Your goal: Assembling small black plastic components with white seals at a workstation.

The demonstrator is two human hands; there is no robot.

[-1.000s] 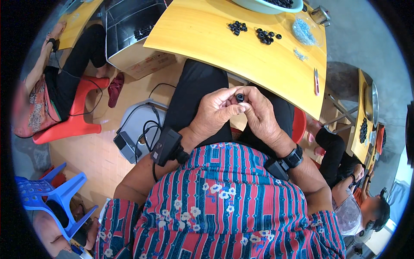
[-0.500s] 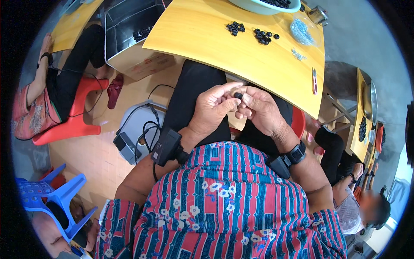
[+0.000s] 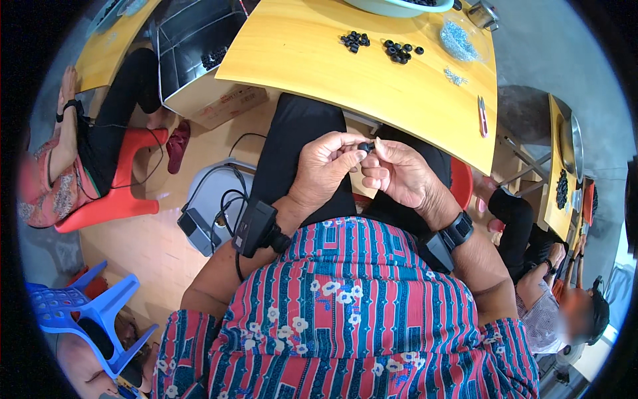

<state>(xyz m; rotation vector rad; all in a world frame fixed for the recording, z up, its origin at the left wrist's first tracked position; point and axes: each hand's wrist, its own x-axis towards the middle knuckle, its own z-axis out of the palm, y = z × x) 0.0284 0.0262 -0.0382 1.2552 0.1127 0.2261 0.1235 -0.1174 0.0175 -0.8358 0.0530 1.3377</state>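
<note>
Over my lap, my left hand and my right hand meet fingertip to fingertip. Both pinch a small black ring-shaped part between them. Each wrist carries a black strapped device. On the yellow table in front of me lie two small heaps of black rings and a pile of small silvery parts.
A pale bowl with dark parts stands at the table's far edge, a small cutter near its right edge. A cardboard box, a red chair, a blue stool and cables sit left. Other people sit left and right.
Both hands stayed together on the small black part, shifting slightly while the fingers worked it; the view moved a little.
</note>
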